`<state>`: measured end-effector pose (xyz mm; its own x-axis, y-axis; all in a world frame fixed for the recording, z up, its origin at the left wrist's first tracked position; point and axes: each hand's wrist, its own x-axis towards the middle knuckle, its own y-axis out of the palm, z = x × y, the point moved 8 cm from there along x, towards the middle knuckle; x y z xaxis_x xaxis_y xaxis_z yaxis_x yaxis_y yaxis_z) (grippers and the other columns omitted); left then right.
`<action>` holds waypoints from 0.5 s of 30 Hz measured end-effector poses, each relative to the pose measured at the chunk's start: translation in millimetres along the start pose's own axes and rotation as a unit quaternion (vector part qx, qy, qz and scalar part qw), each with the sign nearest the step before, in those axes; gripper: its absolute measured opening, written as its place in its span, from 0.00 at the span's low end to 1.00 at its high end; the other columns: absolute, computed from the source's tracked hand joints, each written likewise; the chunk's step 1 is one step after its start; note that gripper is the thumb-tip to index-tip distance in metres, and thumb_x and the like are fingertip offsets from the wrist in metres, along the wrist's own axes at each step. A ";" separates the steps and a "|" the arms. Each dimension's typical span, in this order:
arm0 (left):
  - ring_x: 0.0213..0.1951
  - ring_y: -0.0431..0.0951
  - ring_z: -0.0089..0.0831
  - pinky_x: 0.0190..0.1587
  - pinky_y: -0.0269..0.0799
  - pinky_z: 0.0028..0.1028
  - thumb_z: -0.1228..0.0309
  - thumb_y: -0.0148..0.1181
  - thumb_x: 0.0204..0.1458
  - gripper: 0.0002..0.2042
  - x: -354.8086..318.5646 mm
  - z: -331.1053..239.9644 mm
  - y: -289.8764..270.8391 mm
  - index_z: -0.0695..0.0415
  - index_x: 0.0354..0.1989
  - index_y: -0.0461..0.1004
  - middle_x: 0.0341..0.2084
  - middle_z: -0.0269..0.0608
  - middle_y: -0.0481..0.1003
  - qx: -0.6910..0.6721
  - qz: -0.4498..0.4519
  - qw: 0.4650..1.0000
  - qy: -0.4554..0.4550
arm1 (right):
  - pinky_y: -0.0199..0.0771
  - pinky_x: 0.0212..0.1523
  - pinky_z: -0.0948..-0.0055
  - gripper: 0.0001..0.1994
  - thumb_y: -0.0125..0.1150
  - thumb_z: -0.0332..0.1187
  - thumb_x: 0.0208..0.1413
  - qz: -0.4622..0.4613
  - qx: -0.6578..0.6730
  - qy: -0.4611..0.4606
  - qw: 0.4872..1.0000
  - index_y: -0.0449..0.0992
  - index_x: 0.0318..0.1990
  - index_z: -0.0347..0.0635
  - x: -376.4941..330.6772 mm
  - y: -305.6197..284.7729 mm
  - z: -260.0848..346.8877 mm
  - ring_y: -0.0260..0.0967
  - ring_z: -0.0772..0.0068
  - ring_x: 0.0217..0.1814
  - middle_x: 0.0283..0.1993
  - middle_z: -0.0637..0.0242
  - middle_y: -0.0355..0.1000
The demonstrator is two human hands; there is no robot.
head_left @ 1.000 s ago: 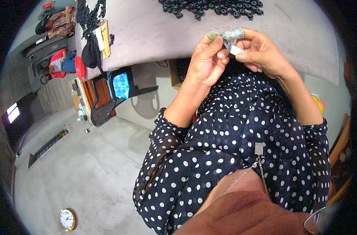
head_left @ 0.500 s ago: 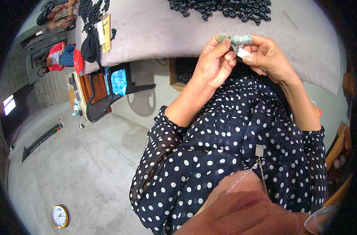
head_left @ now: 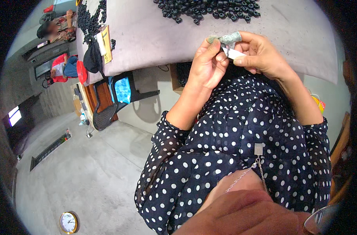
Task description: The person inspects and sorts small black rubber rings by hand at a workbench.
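Right hand [head_left: 262,55] has its grip pinched tight on a white strip [head_left: 233,54]; left hand [head_left: 206,66] grip's pinching a small dark piece [head_left: 223,46] just beside it (black parts [head_left: 215,9] piled on the desk [head_left: 155,41] beyond).

I'm seeing parts [head_left: 209,11] lying on the tabletop [head_left: 147,39] beyond my left hand [head_left: 206,64] and right hand [head_left: 258,55], a chair [head_left: 104,116] standing leftward.

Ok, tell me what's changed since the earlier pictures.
The white piece seems turned in the right hand, more of it now showing toward the left hand; the whole view has shifted too. Nothing was visibly taken up or let go. Both hands stay close together, the black pile on the table.
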<state>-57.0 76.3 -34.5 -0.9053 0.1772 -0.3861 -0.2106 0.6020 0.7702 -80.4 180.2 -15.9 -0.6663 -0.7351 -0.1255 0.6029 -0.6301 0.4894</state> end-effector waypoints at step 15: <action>0.22 0.67 0.19 0.24 0.67 0.20 0.69 0.56 0.53 0.05 -3.3 -0.3 0.0 0.52 0.35 0.68 0.25 0.31 0.71 0.009 -0.003 1.000 -0.012 | 0.48 0.12 0.89 0.18 0.63 0.32 0.47 0.012 0.017 0.004 1.000 0.70 0.47 0.42 1.3 0.7 -4.7 0.54 0.90 0.14 0.23 0.76 0.66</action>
<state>-54.1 75.5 -33.1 -0.8949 0.1916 -0.4030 -0.2091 0.6178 0.7580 -78.7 177.6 -19.8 -0.6476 -0.7525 -0.1197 0.6042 -0.6029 0.5210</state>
